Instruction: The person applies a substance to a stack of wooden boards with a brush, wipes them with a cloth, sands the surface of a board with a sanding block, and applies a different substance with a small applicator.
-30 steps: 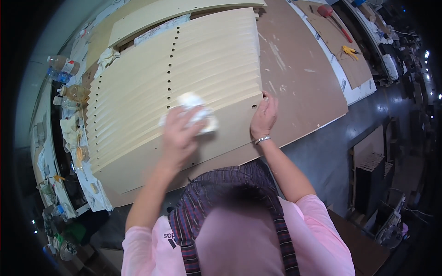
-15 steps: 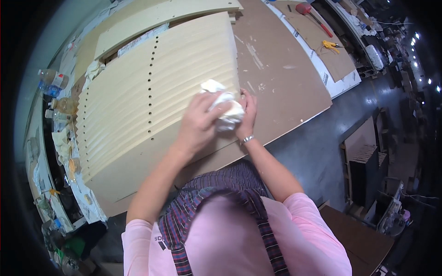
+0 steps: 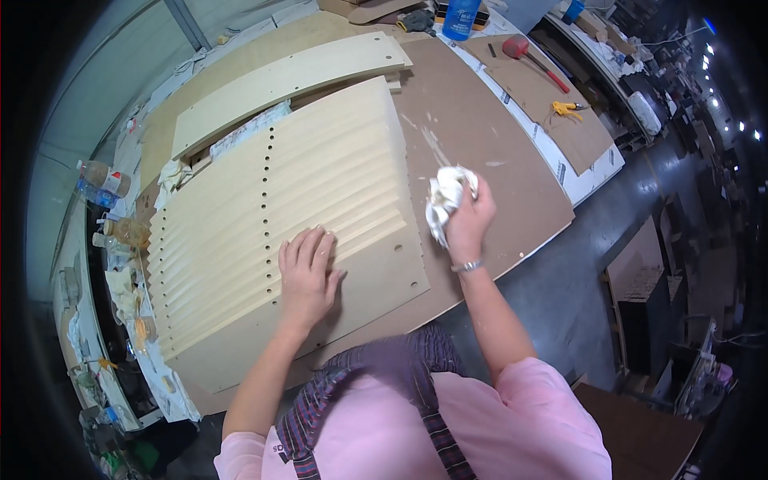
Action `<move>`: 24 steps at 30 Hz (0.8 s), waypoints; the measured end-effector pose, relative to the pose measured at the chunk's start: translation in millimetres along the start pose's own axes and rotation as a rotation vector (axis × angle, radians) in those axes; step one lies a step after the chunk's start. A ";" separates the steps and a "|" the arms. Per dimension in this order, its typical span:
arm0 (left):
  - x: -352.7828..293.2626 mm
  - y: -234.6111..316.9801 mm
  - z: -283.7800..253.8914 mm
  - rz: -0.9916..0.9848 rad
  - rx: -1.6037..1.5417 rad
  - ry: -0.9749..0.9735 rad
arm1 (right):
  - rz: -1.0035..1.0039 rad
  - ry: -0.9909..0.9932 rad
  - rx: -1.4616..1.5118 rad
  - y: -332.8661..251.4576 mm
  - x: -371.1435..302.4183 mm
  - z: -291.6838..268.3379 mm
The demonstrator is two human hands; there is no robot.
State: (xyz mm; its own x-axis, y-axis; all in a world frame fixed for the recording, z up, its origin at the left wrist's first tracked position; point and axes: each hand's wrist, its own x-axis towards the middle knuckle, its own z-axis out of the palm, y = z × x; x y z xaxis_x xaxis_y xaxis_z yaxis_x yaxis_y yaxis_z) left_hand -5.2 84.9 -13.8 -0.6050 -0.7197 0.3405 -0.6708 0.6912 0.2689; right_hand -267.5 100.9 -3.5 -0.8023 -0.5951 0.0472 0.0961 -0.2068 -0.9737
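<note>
A crumpled white cloth [image 3: 444,194] is gripped in my right hand [image 3: 472,220], off the right end of a row of pale boards. My left hand [image 3: 306,276] lies on the overlapping pale boards [image 3: 336,172], fingers stretched out and palm down, with nothing in it. These boards lie side by side like ridges, and a line of dark holes crosses them. The front board [image 3: 368,268] has a broad flat face with two holes near its right end.
A loose pale board [image 3: 280,84] lies behind the row. To the right, the brown tabletop sheet [image 3: 524,180] bears white smears. A red mallet [image 3: 536,64], a yellow air gun [image 3: 566,110] and a blue container [image 3: 462,18] stand farther off; bottles [image 3: 104,178] line the left.
My left hand has let go of the cloth and moved down-left onto the boards. The cloth, now in my right hand, has moved right, off the boards' end. The view has shifted.
</note>
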 end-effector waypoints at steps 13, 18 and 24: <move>6.3 3.9 7.2 0.049 0.080 0.047 | -0.462 -0.337 -0.665 89.8 153.4 61.8; 5.8 1.2 9.0 0.046 0.084 0.067 | -0.557 -0.589 -0.545 86.4 147.7 81.1; 3.9 -1.4 10.8 0.033 0.103 0.064 | -0.603 -0.611 -0.496 70.2 162.4 87.4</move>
State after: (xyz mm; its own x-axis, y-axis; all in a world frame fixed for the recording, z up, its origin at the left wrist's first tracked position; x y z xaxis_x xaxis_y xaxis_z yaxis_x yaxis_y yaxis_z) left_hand -11.2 80.4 -22.5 -0.6013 -0.6884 0.4056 -0.6933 0.7019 0.1636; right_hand -339.5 -78.2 -44.8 -0.1804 -0.8241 0.5369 -0.5976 -0.3418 -0.7253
